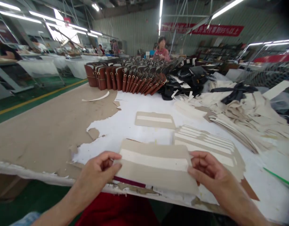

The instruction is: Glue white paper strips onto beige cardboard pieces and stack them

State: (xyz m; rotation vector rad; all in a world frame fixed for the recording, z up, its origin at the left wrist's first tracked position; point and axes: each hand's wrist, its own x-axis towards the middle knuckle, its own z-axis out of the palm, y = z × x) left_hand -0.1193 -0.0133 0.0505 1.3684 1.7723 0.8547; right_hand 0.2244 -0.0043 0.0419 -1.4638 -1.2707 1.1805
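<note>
Between my two hands is a beige fabric panel (pixel 156 175) with a cream strip across its middle, raised a little over the table's front edge. My left hand (pixel 104 168) pinches its left end between thumb and fingers. At the right end, my right hand (pixel 205 171) grips the panel the same way. A similar beige panel with a cream strip (pixel 154 120) lies flat just beyond. To the right, several more such panels (pixel 205 141) lie fanned out in an overlapping stack, with a brown piece (pixel 250 190) showing under them.
Rows of brown leather bags (pixel 135 80) stand at the table's back. Black bags (pixel 191 75) and piled cream fabric pieces (pixel 252 116) cover the right side. A green tool or strip (pixel 278 178) lies at far right. A person in pink (pixel 162 51) is behind the bags.
</note>
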